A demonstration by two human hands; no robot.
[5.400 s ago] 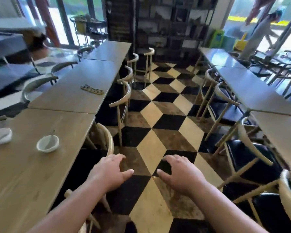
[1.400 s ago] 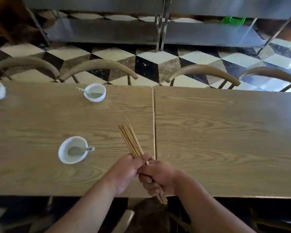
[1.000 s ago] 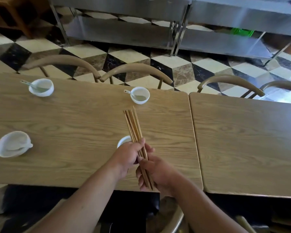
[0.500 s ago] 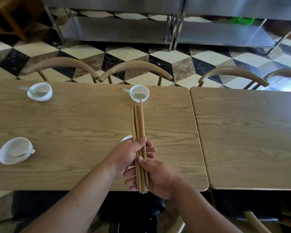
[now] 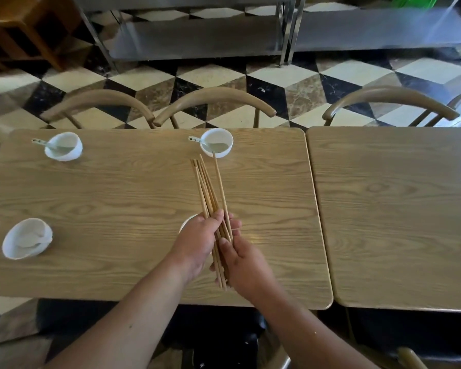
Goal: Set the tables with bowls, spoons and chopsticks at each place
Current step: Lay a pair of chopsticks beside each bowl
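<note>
Change since half a second ago: the chopsticks [image 5: 206, 193] are no longer a tight, squared bundle. One stick [image 5: 219, 182] has splayed out to the right of the rest, and the bunch now leans slightly left at its far end.

Grip: I see the left hand [image 5: 197, 243] wrapped round the chopsticks near their middle, thumb across the top and fingers curled beneath. The right hand [image 5: 246, 265] clasps the near ends, thumb pressed along the sticks and fingers folded under them. The two hands touch each other.

The chopsticks point away from the person, over the left table [image 5: 117, 198]. The tip of the splayed stick sits just in front of the far-right bowl [image 5: 216, 143]; I cannot tell whether it touches. That bowl holds a spoon [image 5: 196, 140], handle out to the left.

A second bowl [image 5: 186, 224] is mostly hidden under the left hand. The far-left bowl [image 5: 63, 146] has its own spoon [image 5: 44, 144]. The near-left bowl [image 5: 27, 238] is blurred and its contents are unclear.

The right table [image 5: 397, 209] butts against the left one. Chair backs [image 5: 213, 101] stand along the far edge. Beyond them are a checkered floor [image 5: 285, 75] and a steel shelf [image 5: 197, 35].
</note>
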